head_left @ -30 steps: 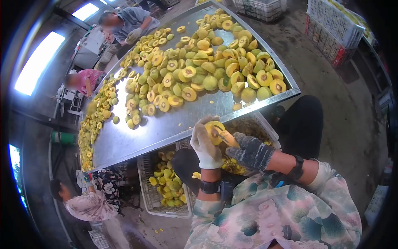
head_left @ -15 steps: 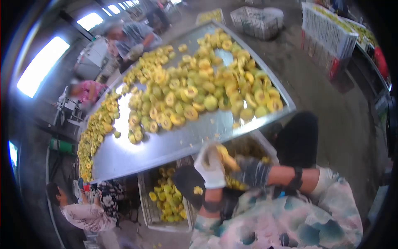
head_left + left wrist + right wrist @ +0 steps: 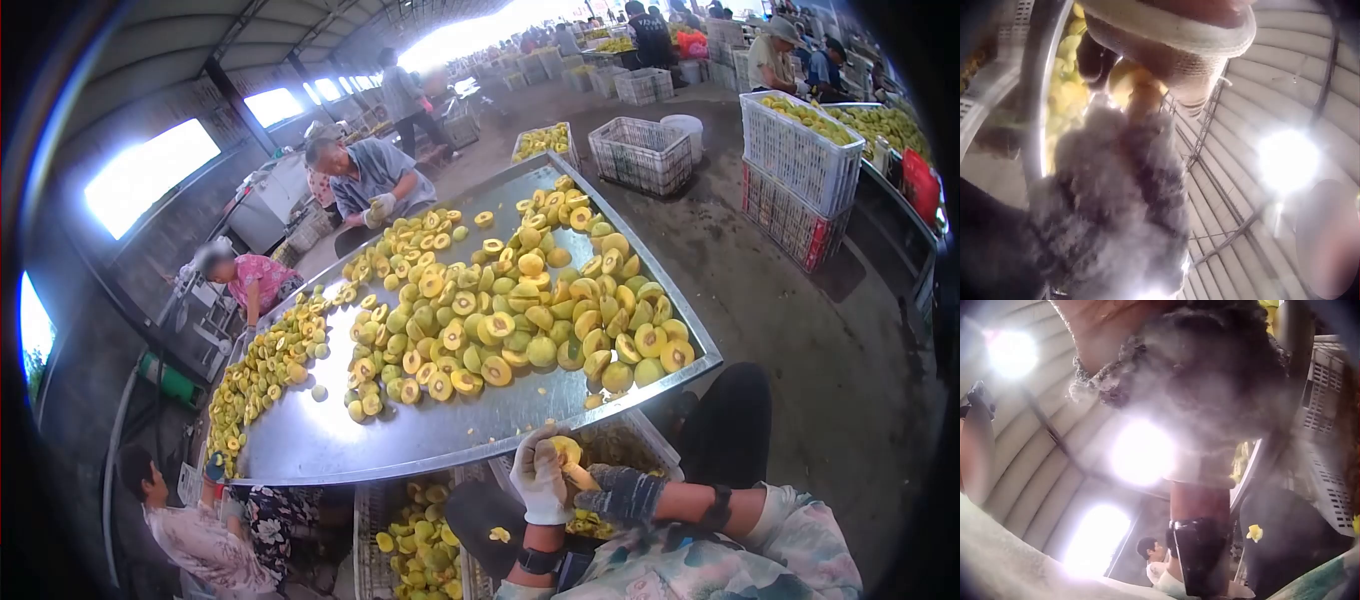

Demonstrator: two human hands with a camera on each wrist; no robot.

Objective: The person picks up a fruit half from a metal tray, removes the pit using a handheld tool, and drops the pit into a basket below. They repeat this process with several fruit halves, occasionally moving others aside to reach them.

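Note:
In the head view my white-gloved left hand (image 3: 540, 482) holds a yellow halved fruit (image 3: 566, 448) just below the near rim of the metal table (image 3: 400, 462). My grey-gloved right hand (image 3: 622, 496) grips a pale orange tool handle (image 3: 579, 476) that meets the fruit; its working end is hidden. The left wrist view has the fruit (image 3: 1124, 81) between the white glove (image 3: 1160, 53) and the grey glove (image 3: 1116, 200). Blur and the grey glove (image 3: 1204, 375) hide the fruit in the right wrist view. Many cut fruits (image 3: 500, 325) lie on the table.
Crates with fruit pieces stand beneath the near edge, one (image 3: 368, 540) at left and one (image 3: 655, 440) by my knees. A person in blue-grey (image 3: 370, 180) and one in pink (image 3: 262, 280) sit across the table; another (image 3: 200, 520) sits at left. Stacked crates (image 3: 800, 190) stand at right.
The head view has tilted up, so table and hands appear lower and more of the hall shows. Both hands stay together at the fruit, the left glove now more closely curled around it.

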